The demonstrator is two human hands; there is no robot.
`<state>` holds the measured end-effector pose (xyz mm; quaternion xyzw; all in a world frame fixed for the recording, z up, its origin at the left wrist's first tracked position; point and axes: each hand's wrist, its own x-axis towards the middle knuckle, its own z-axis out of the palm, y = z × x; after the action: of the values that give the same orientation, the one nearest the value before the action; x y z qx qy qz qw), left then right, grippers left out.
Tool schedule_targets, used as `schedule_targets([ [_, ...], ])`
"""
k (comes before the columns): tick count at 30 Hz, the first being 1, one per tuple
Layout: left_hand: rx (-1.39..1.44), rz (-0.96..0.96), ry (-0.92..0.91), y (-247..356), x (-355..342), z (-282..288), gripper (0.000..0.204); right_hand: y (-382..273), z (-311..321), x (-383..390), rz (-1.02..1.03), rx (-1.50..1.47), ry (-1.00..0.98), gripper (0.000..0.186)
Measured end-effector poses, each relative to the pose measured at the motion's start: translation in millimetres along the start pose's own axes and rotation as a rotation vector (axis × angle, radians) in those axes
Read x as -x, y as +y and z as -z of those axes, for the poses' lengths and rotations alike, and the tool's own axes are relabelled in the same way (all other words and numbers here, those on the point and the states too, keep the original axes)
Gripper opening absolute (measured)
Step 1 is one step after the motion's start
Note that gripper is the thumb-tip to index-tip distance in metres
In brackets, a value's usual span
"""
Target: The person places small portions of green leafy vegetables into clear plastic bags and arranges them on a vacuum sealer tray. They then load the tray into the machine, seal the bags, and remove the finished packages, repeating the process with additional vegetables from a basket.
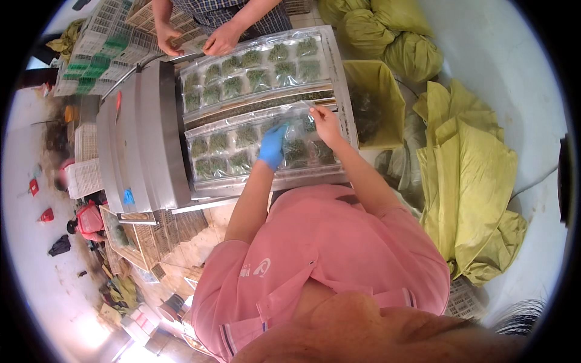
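Note:
In front of me is a vacuum-packing machine with a metal bed (pixel 343 103). Two rows of bunched green sprigs lie on it under clear plastic film, one row near me and one far. At the near row's right end, my bare right hand (pixel 327 126) is closed, pinching the edge of the clear plastic film (pixel 298 115) between thumb and fingers. My left hand (pixel 272 147), in a blue glove, lies over the same row with its fingers stretched toward the film edge; glare partly veils its fingertips. Green sprigs (pixel 295 150) sit just beside it.
The metal lid (pixel 144 133) stands left of the bed. Across the machine, a co-worker's hands (pixel 222 40) are at the far row's edge. A yellow bin (pixel 387 91) stands right, near yellow sacks (pixel 466 175). Stacked crates (pixel 106 45) are at the back left.

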<state>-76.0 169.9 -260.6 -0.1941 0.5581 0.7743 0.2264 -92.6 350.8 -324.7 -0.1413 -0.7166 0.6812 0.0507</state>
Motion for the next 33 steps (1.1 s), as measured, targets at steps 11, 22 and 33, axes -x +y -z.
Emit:
schedule_targets([
  [11, -0.259, 0.247, -0.049, -27, -52, -3, 0.035, 20, 50, -2, 0.074, 0.575, -0.182, 0.014],
  [22, -0.028, 0.145, 0.153, -27, -55, 6, 0.034, -17, 45, 21, 0.498, 0.696, -0.228, 0.029],
  [33, -0.063, -0.140, 0.332, 0, 18, -11, 0.029, -27, 30, 35, 0.417, 0.472, -0.388, 0.033],
])
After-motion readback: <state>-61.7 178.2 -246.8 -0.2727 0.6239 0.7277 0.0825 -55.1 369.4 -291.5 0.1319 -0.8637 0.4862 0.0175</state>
